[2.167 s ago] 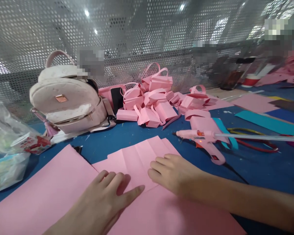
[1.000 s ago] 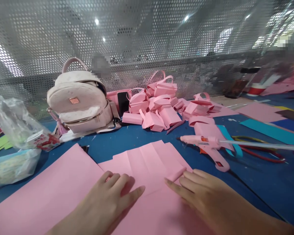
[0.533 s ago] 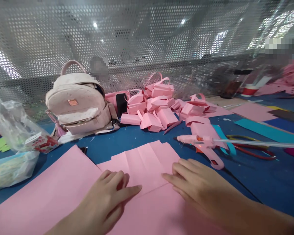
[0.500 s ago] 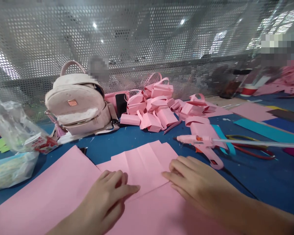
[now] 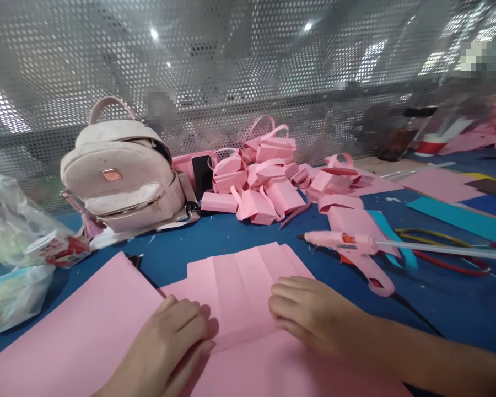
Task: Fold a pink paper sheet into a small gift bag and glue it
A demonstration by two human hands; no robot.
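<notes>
A creased pink paper piece point(image 5: 240, 286) lies over a larger pink sheet point(image 5: 248, 369) at the front of the blue table. My left hand point(image 5: 169, 336) rests at the left edge of the creased piece, fingers curled together, the thumb near the crease. At its right edge my right hand point(image 5: 310, 309) has its fingers bent and pressed together on the paper. What the fingertips pinch, if anything, is hidden. Another pink sheet point(image 5: 86, 314) lies to the left.
A pink glue gun point(image 5: 351, 242) with its cable lies at right, near red-handled scissors point(image 5: 458, 264) and blue strips point(image 5: 458, 218). Pink paper bags point(image 5: 264, 182), a phone point(image 5: 201, 175) and a backpack point(image 5: 119, 171) stand behind. Plastic bags point(image 5: 16, 298) are at left.
Both hands' outstretched fingers have curled in, and the hands sit slightly lower on the creased piece. The camera view has shifted a little.
</notes>
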